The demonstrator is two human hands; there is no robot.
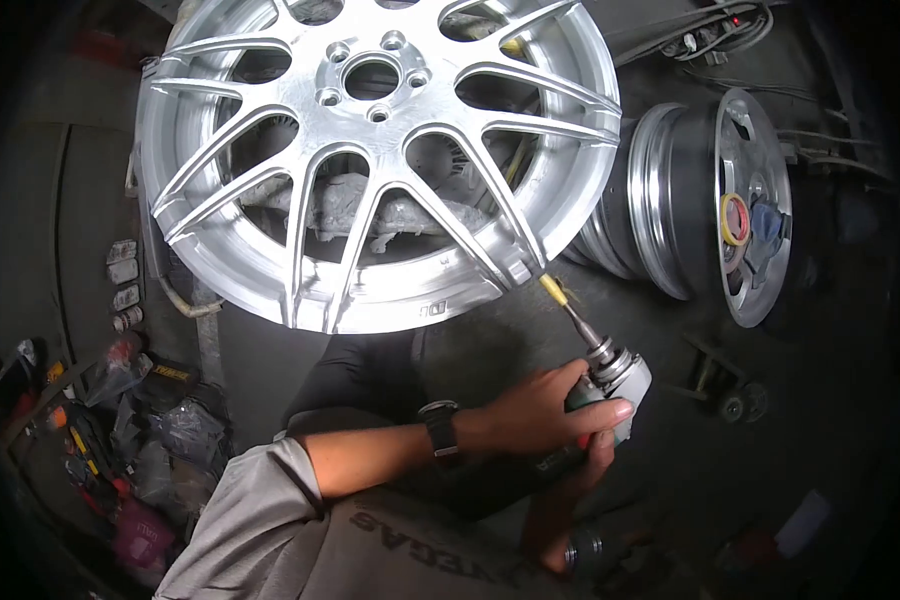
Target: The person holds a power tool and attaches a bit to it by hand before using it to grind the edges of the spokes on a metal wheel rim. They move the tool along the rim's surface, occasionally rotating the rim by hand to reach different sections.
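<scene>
A bright silver multi-spoke alloy wheel (300, 290) stands tilted in front of me. My left hand (540, 410), with a black watch on the wrist, is wrapped around the front of a grey handheld grinder (620, 375). The grinder's yellow-tipped bit (554, 291) touches the wheel's lower right rim edge. My right hand (560, 510) sits below and grips the tool's rear body, which is partly hidden behind the left hand.
A second, darker wheel (670, 200) leans at the right, with a yellow ring (735, 220) and a blue object at its hub. Tools, bags and small parts (120, 420) lie scattered on the floor at the left. Cables (710, 30) run at the top right.
</scene>
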